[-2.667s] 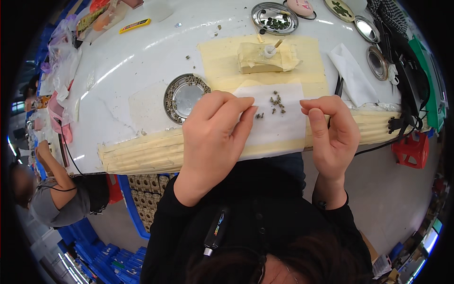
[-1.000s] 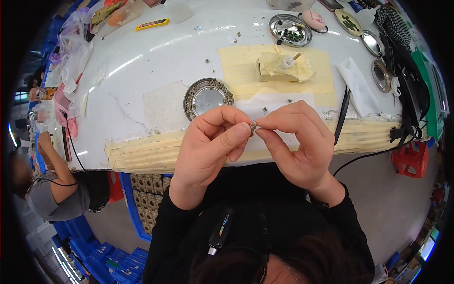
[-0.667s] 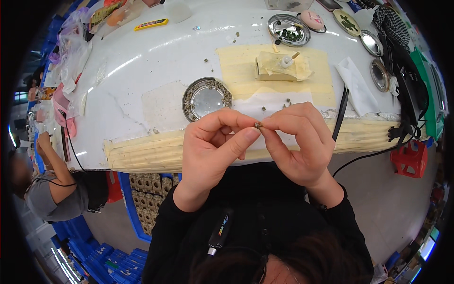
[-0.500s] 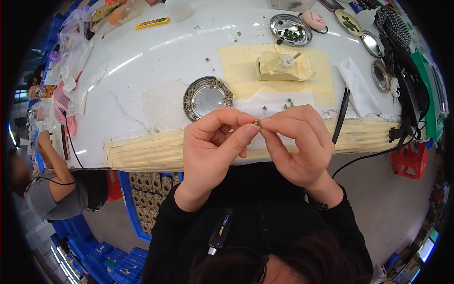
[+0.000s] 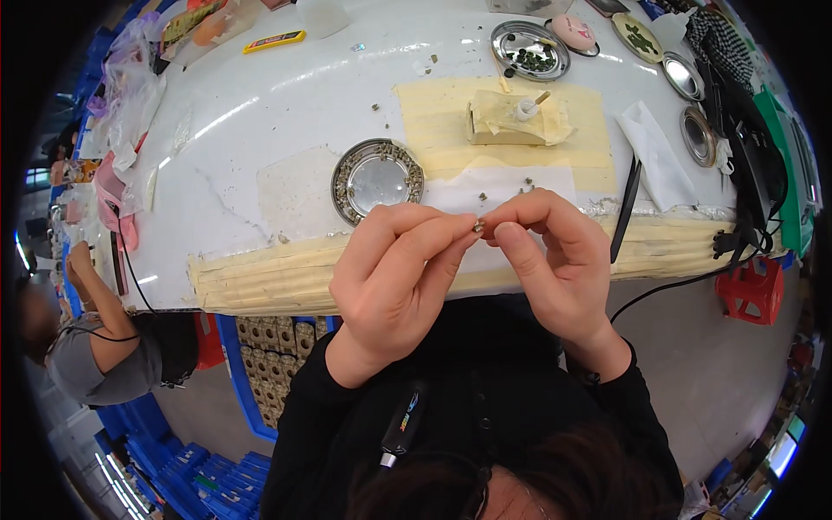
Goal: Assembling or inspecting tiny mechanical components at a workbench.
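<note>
A tiny grey metal piece [image 5: 478, 227] sits at the fingertips of my left hand [image 5: 394, 282], pinched between thumb and forefinger. My right hand [image 5: 559, 264] reaches in from the other side. Its forefinger tip is at the piece, while its thumb stands a little apart from it. The piece is too small to tell its exact kind. Just beyond the hands, several similar pieces [image 5: 483, 196] lie on white paper [image 5: 546, 180]. To the left of the paper, a round metal dish [image 5: 340, 201] holds many more around its inner edge.
A block wrapped in yellowish tape [image 5: 503, 130] carries a small white pot with a stick. Behind it is a metal plate [image 5: 496, 54] of dark green bits. Black tweezers [image 5: 626, 212] and a white cloth [image 5: 654, 156] lie right. Below the table, a blue crate [image 5: 232, 355] holds metal parts.
My left hand has turned, its fingers now reaching over the small piece. My right thumb has drawn back from the fingertips. The view has shifted slightly.
</note>
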### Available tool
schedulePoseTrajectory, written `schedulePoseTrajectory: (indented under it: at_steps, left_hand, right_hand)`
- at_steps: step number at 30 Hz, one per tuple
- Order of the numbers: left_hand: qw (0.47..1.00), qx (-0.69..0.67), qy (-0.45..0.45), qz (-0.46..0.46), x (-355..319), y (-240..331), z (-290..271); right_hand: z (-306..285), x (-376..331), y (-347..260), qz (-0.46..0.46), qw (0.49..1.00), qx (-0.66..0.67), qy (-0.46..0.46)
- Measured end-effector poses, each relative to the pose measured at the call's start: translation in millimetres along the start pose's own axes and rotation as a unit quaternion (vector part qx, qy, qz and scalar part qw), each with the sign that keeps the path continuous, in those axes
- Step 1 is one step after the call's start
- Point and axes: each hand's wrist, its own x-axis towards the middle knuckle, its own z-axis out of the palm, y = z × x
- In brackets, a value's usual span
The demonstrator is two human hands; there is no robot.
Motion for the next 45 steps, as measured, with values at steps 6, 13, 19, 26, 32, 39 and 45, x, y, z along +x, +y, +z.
schedulePoseTrajectory:
  at_steps: [6, 13, 19, 26, 32, 39, 45]
  left_hand:
    - [0.999, -0.01, -0.03, 0.009, 0.7, 1.3, -1.8]
    - [0.998, -0.062, -0.024, -0.004, -1.7, -3.4, -1.2]
    - [0.998, -0.02, -0.006, 0.054, -1.9, -5.3, 0.6]
    - [0.999, 0.003, -0.015, 0.047, -2.3, -1.1, -1.3]
    - [0.999, -0.002, -0.02, 0.05, -2.8, -2.8, -1.7]
    - [0.998, 0.029, -0.017, 0.056, 0.3, 0.5, -4.6]
    - [0.997, 0.03, -0.018, 0.068, 0.3, -2.0, -5.1]
  right_hand:
    - [-3.8, -1.9, -2.0, 0.111, 0.989, 0.088, -0.037]
    - [-3.0, -1.2, -2.6, 0.125, 0.971, 0.19, -0.07]
    - [-1.5, -1.5, -4.5, 0.127, 0.975, 0.173, -0.063]
    - [-0.5, -1.5, -3.9, 0.13, 0.976, 0.16, -0.069]
    - [-1.4, -1.1, -3.1, 0.142, 0.971, 0.174, -0.08]
    - [-4.5, -0.6, -1.1, 0.143, 0.965, 0.203, -0.085]
    - [-4.9, 2.2, -6.3, 0.146, 0.972, 0.172, -0.068]
